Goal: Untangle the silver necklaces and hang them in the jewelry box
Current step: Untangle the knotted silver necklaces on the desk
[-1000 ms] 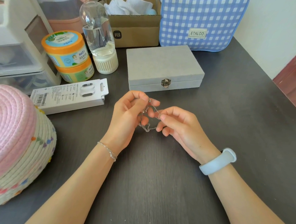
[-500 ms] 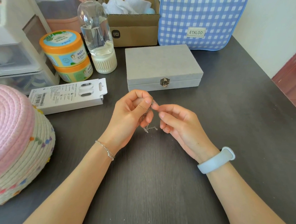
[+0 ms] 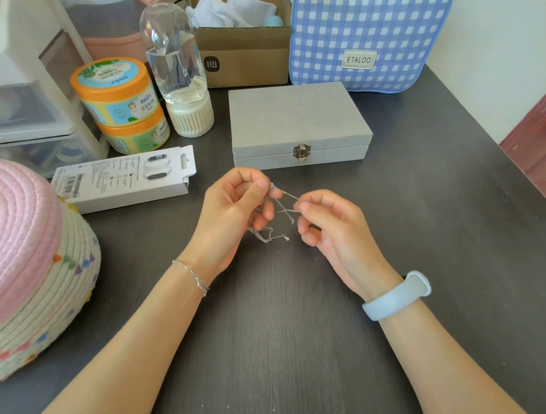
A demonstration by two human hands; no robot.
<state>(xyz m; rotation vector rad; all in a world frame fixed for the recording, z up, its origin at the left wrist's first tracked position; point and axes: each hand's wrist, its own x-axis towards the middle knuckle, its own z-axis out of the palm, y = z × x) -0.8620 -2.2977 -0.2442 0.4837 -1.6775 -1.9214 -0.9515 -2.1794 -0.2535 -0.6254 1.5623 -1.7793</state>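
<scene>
Head view: the task looks to be in its early part. The silver necklaces (image 3: 276, 215) remain a tangle held in the air just above the dark worktop (image 3: 287, 353), near the centre of the picture. Several strands cross between the two hands, and a loop with a clasp end dangles at about 6 o'clock from the knot. The grey jewelry box (image 3: 299, 118) sits at 12 o'clock from the hands, a little apart from them, with its lid down and its metal latch fastened. So the untangling is unfinished, and opening the box and hanging the chains are still left.

The left hand (image 3: 232, 209) is curled, with its thumb and fingertips pressed together on the bunched part of the chains. The right hand (image 3: 331, 225), at 3 o'clock from the left, pinches taut strands between thumb and forefinger, its other fingers loosely bent and holding nothing that I can see.
</scene>
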